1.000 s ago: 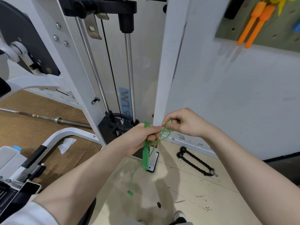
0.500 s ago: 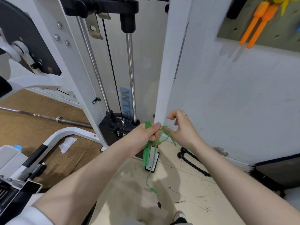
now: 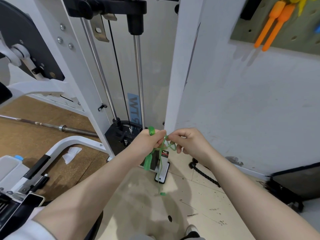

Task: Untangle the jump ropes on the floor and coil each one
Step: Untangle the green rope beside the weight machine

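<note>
I'm working loose a knot in the thin green plastic jump rope, held up before the cable machine, my left hand gripping its handles, my right hand pinching a loop beside it; next, probably, I draw that loop free.

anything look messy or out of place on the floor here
Yes. A crumpled white paper scrap lies on the brown floor by the machine's base, and dark debris is scattered on the beige tiles. A barbell also lies flat on the floor.

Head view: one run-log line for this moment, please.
left hand: grips thin green plastic jump rope handles | right hand: pinches rope loop | one end dangles
</note>
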Demonstrator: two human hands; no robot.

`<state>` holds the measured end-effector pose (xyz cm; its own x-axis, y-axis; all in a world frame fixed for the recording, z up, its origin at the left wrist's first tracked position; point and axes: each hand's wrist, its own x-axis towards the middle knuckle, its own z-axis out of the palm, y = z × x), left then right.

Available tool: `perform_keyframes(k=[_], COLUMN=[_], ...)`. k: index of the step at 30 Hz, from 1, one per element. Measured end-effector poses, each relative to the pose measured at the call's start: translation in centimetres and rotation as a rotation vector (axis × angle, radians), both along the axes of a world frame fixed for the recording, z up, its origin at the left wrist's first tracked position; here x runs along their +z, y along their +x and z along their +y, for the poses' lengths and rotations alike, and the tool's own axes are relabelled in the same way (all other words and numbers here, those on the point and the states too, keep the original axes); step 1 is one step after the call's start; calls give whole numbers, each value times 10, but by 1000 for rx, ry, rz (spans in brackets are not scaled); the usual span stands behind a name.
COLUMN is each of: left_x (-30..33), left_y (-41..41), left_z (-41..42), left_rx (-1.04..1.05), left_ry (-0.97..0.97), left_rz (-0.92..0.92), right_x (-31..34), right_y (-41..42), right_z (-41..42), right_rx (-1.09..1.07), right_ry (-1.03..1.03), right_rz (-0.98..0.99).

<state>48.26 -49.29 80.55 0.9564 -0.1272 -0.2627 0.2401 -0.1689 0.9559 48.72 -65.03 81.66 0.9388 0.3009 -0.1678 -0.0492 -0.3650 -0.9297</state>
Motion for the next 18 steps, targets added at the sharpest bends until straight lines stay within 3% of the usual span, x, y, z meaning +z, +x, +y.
perform_keyframes(k=[2,5,9,11,14,18], left_x=[0,4,9,3,-12,-17], left_y=[0,0,5,5,2,-1], left_z=[1,0,4,20,50,45], left_rx=[-15,22,21,45,115,20], left_ry=[-198,-324,-294,-215,-177,-133], left_rz=[134,218,203,192,201,166], right_x=[0,-3,1,10,28,23], right_y=[2,5,13,27,39,25], right_z=[2,8,11,-13,-53,-23], right_rx=[-107,-237,-385,-501,-447,-114], right_ry=[151,366,770,873,744,260], right_rz=[50,98,318,301,167,12])
